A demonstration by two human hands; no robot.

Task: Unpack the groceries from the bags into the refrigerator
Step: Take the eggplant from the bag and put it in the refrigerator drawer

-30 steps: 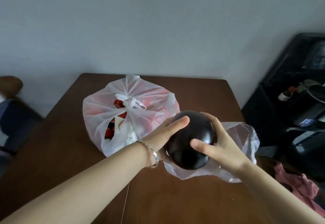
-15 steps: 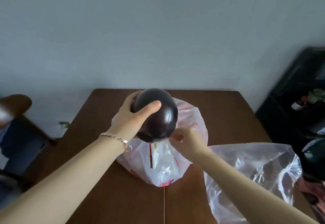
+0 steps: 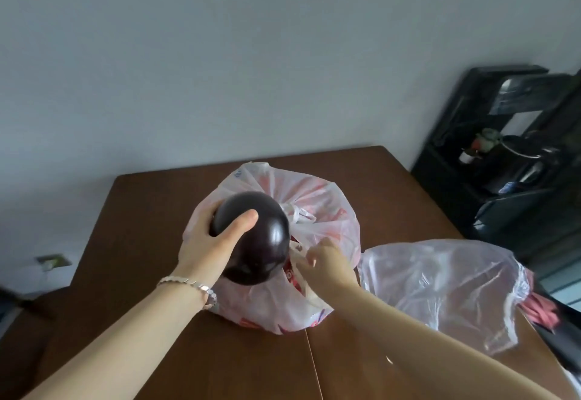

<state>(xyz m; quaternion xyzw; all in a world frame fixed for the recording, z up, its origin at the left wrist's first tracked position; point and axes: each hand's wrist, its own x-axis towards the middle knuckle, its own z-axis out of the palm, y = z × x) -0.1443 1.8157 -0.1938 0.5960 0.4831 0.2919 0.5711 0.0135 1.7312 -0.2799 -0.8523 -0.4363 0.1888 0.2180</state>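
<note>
A round, glossy dark-purple eggplant (image 3: 261, 242) is held above the table by my left hand (image 3: 209, 248), thumb on top and fingers wrapped around it. Under it sits a white plastic grocery bag (image 3: 320, 198) with red print, knotted at the top, with red packages showing inside. My right hand (image 3: 327, 261) pinches the plastic at the bag's opening, just right of the eggplant. An empty clear plastic bag (image 3: 446, 286) lies crumpled to the right on the brown wooden table (image 3: 141, 211).
A black shelf unit (image 3: 503, 160) with bottles and a pot stands at the right by the wall. Pink cloth (image 3: 540, 305) shows beyond the table's right edge. A dark chair (image 3: 47, 302) sits at the lower left.
The eggplant went from both hands over the clear bag to my left hand alone, over the white bag. My right hand let go and took hold of the white bag's plastic.
</note>
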